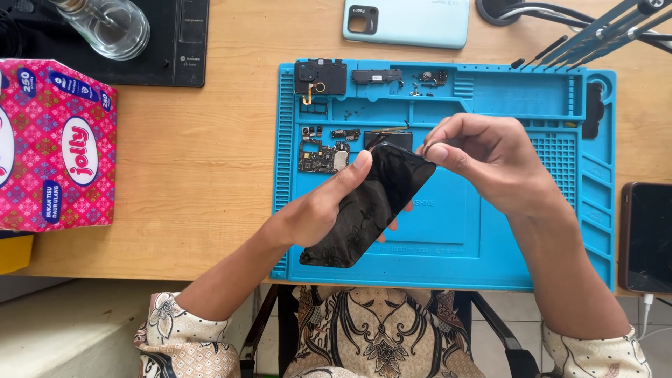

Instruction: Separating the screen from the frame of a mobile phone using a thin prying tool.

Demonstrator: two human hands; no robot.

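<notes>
— Holding what, nearest the body?

— A glossy black rectangular phone screen panel [367, 210], tilted, its lower corner over the near edge of the blue silicone repair mat [448, 259]. The left hand [318, 210] wraps around its left long edge, thumb pressed on the glass near the top, fingers curled underneath.

— And the right hand?

— The right hand [483, 157] is bunched at the panel's upper corner, fingertips [437, 150] pinched together right at the edge. Whether something small sits between them, I cannot tell.

— Beyond that?

— On the mat's shallow trays: a dark green circuit board [318, 155] just left of the panel's top, then further back a black plastic camera cover piece [320, 77], a long black speaker module [376, 75], and scattered tiny screws [416, 89].

— And off the mat?

— A pink patterned tissue box [56, 143] lies left on the wooden desk [196, 161]. A dark phone on a white cable [647, 238] lies right. At the far edge, a pale blue phone back cover [406, 22] and a clear glass bottle [108, 24] on a black mat.
</notes>
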